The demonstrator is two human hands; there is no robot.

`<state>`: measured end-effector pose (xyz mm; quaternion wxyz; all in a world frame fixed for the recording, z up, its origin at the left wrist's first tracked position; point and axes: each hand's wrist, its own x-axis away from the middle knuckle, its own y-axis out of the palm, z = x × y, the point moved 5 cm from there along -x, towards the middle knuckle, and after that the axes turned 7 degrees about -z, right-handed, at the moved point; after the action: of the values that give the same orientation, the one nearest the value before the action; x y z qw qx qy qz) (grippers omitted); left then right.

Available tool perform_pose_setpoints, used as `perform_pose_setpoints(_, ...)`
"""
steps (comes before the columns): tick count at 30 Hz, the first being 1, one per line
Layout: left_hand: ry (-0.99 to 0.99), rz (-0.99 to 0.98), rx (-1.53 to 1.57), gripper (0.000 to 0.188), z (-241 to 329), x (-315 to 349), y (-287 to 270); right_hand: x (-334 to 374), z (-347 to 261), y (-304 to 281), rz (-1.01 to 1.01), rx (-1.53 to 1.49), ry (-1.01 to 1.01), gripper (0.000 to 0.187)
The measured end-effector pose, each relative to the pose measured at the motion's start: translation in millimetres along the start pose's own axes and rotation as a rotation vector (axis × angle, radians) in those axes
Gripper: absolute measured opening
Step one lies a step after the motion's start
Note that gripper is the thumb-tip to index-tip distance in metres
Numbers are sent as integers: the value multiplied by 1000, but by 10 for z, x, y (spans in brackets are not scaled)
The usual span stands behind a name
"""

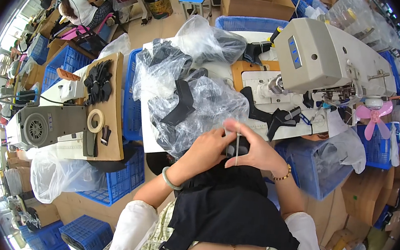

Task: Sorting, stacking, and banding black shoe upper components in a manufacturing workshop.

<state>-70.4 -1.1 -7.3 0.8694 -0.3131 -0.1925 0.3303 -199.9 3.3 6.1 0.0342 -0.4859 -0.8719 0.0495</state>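
My left hand (207,147) is closed around a bundle of black pieces (243,146), held in front of my black apron at the table's near edge. A thin pale rubber band (236,153) runs stretched between the thumb and forefinger of my right hand (260,150), across the bundle. The left fingertips meet the bundle from the other side, and part of it is hidden behind both hands. Just beyond, an angled black fabric piece (179,104) lies on crumpled clear plastic bags (212,97). More black pieces (281,123) rest on the white table to the right.
A grey sewing machine (312,54) stands at the right, with a pink fan (374,117) beside it. Blue crates (135,99) flank the table. To the left, another bench holds black bundles (99,81) and a tape roll (96,121). A person (83,7) sits far left.
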Motion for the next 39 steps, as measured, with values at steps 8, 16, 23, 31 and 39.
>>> perform_pose_setpoints(8,-13,-81,-189,37,-131,3,14,-127,11,182,-206,170,185,83)
perform_pose_setpoints(16,-124,-227,26,41,-331,-59,98,-385,363,130,-417,67,389,45)
perform_pose_setpoints(23,-71,171,564,47,-488,-53,-207,-419,1296,-392,106,-864,378,40)
perform_pose_setpoints(31,-197,375,1130,62,-630,-133,-209,-233,473,467,-91,-501,260,59)
perform_pose_setpoints(39,-66,468,818,37,-985,188,-595,-782,619,-379,449,-851,200,26)
